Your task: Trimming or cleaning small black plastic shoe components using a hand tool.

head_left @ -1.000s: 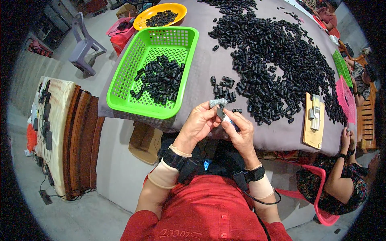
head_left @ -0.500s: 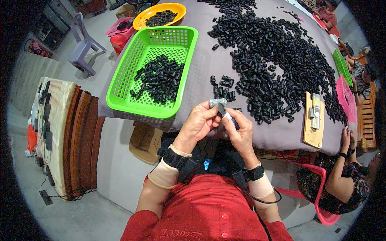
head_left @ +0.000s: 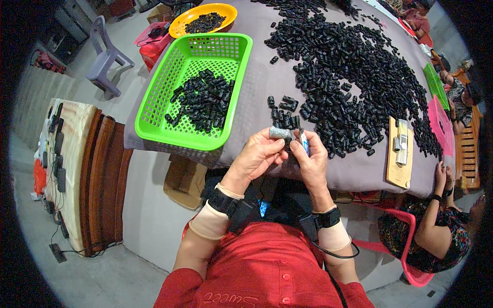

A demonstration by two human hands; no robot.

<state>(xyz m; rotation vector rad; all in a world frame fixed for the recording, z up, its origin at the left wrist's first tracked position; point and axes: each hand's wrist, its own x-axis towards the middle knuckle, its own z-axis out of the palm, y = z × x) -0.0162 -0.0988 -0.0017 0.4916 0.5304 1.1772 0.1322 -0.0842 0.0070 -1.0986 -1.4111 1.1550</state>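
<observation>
My left hand point(head_left: 259, 155) pinches a short grey metal cylinder point(head_left: 279, 133) at the table's near edge. My right hand point(head_left: 309, 156) touches the left one and grips a small white and blue tool point(head_left: 304, 141); a small black part sits between the fingertips of both hands. Just beyond my hands lie a few loose black plastic parts point(head_left: 283, 111). A big heap of the same black parts point(head_left: 354, 72) covers the grey cloth-covered table point(head_left: 262, 87).
A green mesh basket point(head_left: 154, 123) with black parts stands to the left, an orange bowl point(head_left: 181, 25) of parts behind it. A wooden jig point(head_left: 399, 154) lies at right. Another person point(head_left: 436, 231) sits on a pink chair at right. A purple chair point(head_left: 105, 61) stands far left.
My hands stay together at the table edge; the fingers have shifted slightly around the cylinder and the small part. Nothing else has moved.
</observation>
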